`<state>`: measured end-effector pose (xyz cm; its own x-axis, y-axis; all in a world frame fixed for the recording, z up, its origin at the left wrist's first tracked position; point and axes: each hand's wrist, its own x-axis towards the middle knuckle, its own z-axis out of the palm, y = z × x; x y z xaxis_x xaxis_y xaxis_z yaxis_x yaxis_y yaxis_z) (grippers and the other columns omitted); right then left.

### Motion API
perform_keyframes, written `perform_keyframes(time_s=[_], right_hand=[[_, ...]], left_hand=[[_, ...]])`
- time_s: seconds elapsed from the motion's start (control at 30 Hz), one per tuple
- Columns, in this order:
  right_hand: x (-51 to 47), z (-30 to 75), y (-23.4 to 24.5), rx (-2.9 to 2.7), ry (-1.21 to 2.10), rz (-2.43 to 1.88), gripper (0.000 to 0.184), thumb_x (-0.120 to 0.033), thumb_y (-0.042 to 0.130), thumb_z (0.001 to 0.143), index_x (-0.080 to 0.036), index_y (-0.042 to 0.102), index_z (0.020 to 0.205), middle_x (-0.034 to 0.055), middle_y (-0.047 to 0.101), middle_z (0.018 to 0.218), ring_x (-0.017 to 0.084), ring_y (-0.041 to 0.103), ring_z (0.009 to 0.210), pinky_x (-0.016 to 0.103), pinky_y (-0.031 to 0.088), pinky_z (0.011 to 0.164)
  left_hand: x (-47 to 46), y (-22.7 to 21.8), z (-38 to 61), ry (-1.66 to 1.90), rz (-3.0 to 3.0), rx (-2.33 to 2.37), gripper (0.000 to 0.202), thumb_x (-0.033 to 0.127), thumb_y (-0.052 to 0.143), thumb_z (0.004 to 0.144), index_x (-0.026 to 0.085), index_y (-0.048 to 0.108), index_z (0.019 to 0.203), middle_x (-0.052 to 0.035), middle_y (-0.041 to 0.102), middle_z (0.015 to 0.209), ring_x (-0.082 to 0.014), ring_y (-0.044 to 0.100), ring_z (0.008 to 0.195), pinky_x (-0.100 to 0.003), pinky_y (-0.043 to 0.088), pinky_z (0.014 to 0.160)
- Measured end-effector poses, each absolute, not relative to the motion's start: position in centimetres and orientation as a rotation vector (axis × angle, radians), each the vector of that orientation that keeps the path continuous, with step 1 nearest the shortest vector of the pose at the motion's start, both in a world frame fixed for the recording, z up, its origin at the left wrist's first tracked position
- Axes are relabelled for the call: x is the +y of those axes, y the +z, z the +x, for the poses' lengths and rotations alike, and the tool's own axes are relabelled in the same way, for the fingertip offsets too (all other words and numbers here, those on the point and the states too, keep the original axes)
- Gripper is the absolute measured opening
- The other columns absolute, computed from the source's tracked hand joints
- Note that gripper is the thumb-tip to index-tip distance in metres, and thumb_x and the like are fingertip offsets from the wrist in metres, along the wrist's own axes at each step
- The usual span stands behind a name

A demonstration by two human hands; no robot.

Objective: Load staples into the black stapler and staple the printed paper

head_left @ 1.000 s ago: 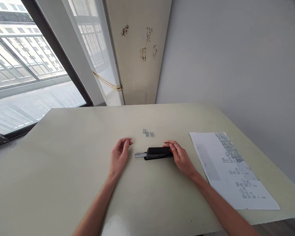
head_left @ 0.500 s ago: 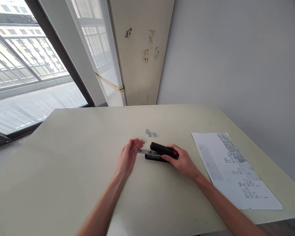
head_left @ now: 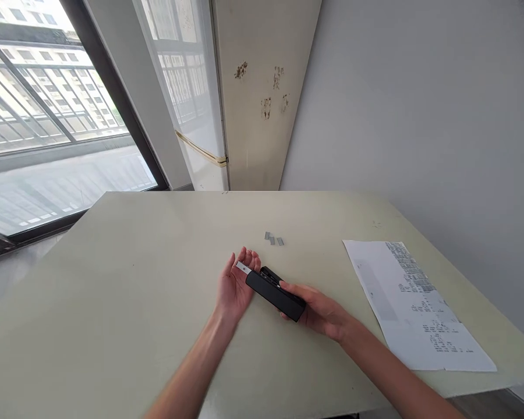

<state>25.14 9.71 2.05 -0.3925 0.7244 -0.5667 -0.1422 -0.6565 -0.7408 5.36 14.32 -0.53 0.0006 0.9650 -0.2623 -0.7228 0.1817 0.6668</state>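
A black stapler (head_left: 276, 295) is in my right hand (head_left: 321, 308), whose fingers wrap round its rear end. It is turned over on its side, pointing up and left. A metal magazine (head_left: 243, 267) sticks out from its front end. My left hand (head_left: 236, 285) lies under and beside that end, palm up, fingers loosely curled and apart. Nothing shows in the left palm, though the stapler hides part of it. Whether the metal tip touches the left fingers, I cannot tell. Several small grey staple strips (head_left: 272, 240) lie on the table just beyond the hands.
A printed sheet of paper (head_left: 384, 302) lies on the right of the pale table (head_left: 113, 302). Behind the table stand a stained cream panel (head_left: 262, 145) and a grey wall (head_left: 397, 116). A window (head_left: 48, 116) is at the left.
My right hand has lifted and rolled the stapler over, its front now angled up-left. My left hand has turned from edge-on to palm up below the stapler's front. The view has shifted slightly.
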Motion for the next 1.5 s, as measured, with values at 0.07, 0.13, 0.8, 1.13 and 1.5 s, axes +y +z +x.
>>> perform_keyframes(time_s=[0.07, 0.13, 0.8, 1.13, 1.5], right_hand=[[9.3, 25.2, 2.5, -0.835, 2.049, -1.316, 0.039, -0.054, 0.076, 0.088, -0.017, 0.077, 0.101, 0.0086, 0.075, 0.095, 0.019, 0.07, 0.077, 0.031, 0.063, 0.074], [8.8, 25.4, 3.1, -0.933, 1.935, -1.376, 0.043, -0.056, 0.078, 0.086, -0.019, 0.074, 0.107, 0.0077, 0.075, 0.098, 0.02, 0.072, 0.076, 0.034, 0.063, 0.076], [12.7, 21.5, 1.9, -1.673, 0.874, -1.468, 0.039, -0.054, 0.068, 0.091, -0.024, 0.063, 0.116, 0.0087, 0.08, 0.104, 0.026, 0.076, 0.091, 0.037, 0.06, 0.078], [20.6, 15.0, -1.0, -1.915, 0.454, -1.46, 0.03, -0.041, 0.065, 0.094, -0.023, 0.063, 0.118, 0.0113, 0.077, 0.113, 0.031, 0.072, 0.098, 0.044, 0.054, 0.086], [14.5, 15.6, 0.7, -2.082, 0.257, -1.116, 0.021, -0.04, 0.066, 0.097, -0.026, 0.066, 0.113, 0.0126, 0.059, 0.143, 0.03, 0.052, 0.138, 0.05, 0.044, 0.116]], left_hand=[[14.6, -0.6, 4.9, 1.407, 0.528, 0.905, 0.024, 0.037, 0.054, 0.096, 0.018, 0.068, 0.095, -0.0092, 0.067, 0.092, -0.0197, 0.07, 0.091, -0.036, 0.059, 0.09], [14.5, -0.6, 4.2, 1.443, 0.598, 0.993, 0.028, 0.041, 0.051, 0.097, 0.018, 0.068, 0.094, -0.0049, 0.061, 0.082, -0.017, 0.064, 0.078, -0.032, 0.057, 0.079], [11.4, -1.1, 1.6, 1.33, 1.384, 1.309, 0.05, 0.018, 0.064, 0.079, 0.026, 0.075, 0.127, 0.0036, 0.047, 0.076, -0.0148, 0.045, 0.068, -0.027, 0.041, 0.072], [13.2, -0.5, -0.5, 1.435, 0.358, 0.741, 0.034, 0.042, 0.063, 0.092, 0.012, 0.073, 0.104, -0.004, 0.062, 0.08, -0.0106, 0.055, 0.063, -0.023, 0.051, 0.062], [12.2, 0.2, 0.7, 1.39, 0.114, 0.493, 0.046, 0.042, 0.05, 0.104, 0.005, 0.07, 0.122, -0.0233, 0.066, 0.14, -0.0304, 0.062, 0.133, -0.038, 0.051, 0.109]])
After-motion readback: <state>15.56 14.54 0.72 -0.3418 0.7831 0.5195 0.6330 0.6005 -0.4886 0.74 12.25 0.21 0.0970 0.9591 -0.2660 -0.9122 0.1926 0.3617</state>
